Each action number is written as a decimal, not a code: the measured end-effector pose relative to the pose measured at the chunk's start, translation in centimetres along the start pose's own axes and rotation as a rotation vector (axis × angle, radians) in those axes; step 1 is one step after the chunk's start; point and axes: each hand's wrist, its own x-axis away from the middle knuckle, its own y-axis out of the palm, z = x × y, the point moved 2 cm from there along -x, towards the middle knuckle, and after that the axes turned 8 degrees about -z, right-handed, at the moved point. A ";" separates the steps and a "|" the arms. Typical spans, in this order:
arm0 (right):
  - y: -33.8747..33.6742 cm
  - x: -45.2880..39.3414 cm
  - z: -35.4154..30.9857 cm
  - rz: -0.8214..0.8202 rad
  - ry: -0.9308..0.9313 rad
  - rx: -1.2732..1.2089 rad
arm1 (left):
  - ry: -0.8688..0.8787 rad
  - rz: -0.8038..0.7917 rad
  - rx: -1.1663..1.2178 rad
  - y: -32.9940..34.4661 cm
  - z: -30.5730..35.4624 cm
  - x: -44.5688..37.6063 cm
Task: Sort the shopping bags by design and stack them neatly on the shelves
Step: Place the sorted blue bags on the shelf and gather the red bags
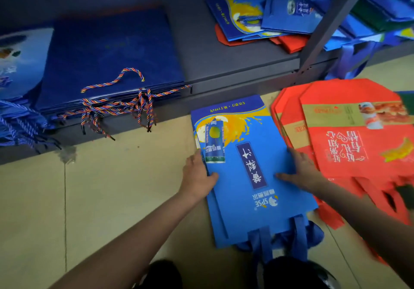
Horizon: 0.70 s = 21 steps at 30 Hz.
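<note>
floor [112,199] beside blue bags [253,176]

A beige tiled floor [112,199] fills the lower half, with a grey stain [67,154] at nine o'clock. Dark shoes [165,275] sit at six o'clock, at the bottom edge.

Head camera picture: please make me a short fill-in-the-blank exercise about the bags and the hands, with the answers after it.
1. Both hands, the left hand and the right hand, grip the stack of light ____ bags on the floor.
2. To the right of that stack lies a pile of ____ bags.
3. The dark blue bags with twisted rope handles lie on the ____.

Answers: blue; red; shelf
</note>
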 end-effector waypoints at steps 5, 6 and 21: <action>4.5 1.4 0.1 -0.025 0.028 0.138 | -0.262 -0.039 0.173 2.8 0.5 -1.1; 4.7 1.5 0.1 -0.022 0.040 0.113 | -0.287 -0.027 0.197 3.0 0.7 -1.2; 3.0 1.2 1.2 -0.042 -0.037 -0.827 | -0.414 0.057 0.463 3.0 1.7 -1.6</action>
